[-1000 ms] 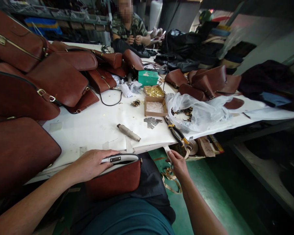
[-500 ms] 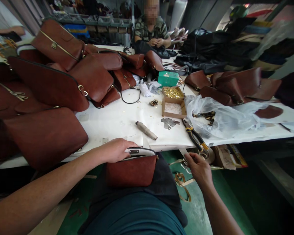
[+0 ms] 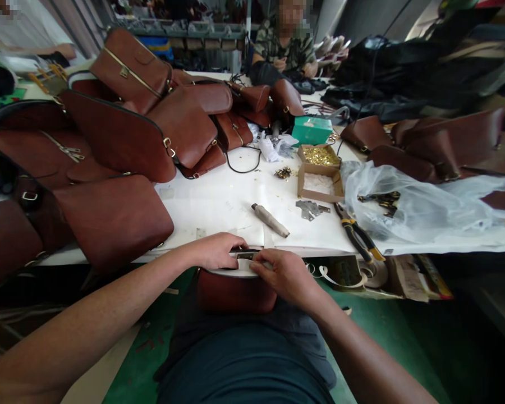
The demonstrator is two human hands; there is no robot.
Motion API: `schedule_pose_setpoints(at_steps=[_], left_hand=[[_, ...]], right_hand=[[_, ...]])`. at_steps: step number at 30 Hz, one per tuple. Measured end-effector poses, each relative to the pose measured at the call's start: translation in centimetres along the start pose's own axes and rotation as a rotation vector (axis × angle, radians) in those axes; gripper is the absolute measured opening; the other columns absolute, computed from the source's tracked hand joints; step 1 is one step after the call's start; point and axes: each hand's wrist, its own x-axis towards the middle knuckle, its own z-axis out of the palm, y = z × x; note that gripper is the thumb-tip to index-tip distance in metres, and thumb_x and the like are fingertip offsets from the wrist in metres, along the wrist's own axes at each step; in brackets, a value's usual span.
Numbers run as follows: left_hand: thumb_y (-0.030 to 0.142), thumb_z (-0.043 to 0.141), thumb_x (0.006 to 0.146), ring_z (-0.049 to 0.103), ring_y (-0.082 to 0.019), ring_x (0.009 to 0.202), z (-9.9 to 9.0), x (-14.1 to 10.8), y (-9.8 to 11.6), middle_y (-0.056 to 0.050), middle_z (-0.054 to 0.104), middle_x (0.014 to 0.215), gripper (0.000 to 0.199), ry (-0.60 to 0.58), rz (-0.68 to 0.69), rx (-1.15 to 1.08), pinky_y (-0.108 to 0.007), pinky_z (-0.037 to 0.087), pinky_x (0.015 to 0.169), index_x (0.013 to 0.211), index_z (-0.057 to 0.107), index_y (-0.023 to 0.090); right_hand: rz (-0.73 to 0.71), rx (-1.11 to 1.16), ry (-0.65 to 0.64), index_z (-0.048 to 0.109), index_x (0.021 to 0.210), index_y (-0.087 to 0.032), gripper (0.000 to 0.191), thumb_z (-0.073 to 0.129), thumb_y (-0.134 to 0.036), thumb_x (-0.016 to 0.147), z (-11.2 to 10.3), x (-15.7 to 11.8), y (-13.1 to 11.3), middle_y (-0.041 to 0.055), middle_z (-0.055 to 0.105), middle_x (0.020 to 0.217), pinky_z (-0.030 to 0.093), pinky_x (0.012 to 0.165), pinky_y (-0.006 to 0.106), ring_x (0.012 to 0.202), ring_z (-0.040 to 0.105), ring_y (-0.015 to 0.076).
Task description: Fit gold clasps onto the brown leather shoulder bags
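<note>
A small reddish-brown leather bag [image 3: 235,294] rests on my lap against the table edge, its mouth facing up. My left hand [image 3: 216,251] grips the bag's rim at the left, fingers over the opening. Between thumb and fingers of my right hand [image 3: 288,275] is a short piece of white tape [image 3: 244,265], held against the pale inside of the far rim. Just above the tape a small dark metal fitting shows in the lining. Some of the right fingertips are hidden inside the mouth.
Brown leather bags [image 3: 113,219] are heaped at the left. A cloth-wrapped tool [image 3: 271,220], metal plates [image 3: 311,210], pliers [image 3: 359,235] and a box of gold-coloured parts [image 3: 318,155] lie ahead. Tape rolls [image 3: 376,272] sit below the table edge. A person [image 3: 286,47] sits opposite.
My right hand has moved left from beside the tape rolls to the bag's mouth, bringing the white tape. My left hand stays on the bag. The view has shifted slightly left.
</note>
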Motion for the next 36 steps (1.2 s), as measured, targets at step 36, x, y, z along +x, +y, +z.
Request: schedule_pose_setpoints(at_steps=[36], left_hand=[[0.054, 0.047, 0.101, 0.075, -0.03, 0.084, 1.6, -0.2, 4.0, -0.009, 0.079, 0.087, 0.04, 0.162, -0.097, 0.623, -0.035, 0.047, 0.07, 0.099, 0.073, 0.025]], right_hand=[[0.055, -0.342, 0.122, 0.071, 0.093, -0.024, 0.027, 0.052, -0.037, 0.107, 1.8, -1.5, 0.6, 0.0035, 0.079, 0.094, 0.032, 0.066, 0.031, 0.085, 0.072, 0.0202]])
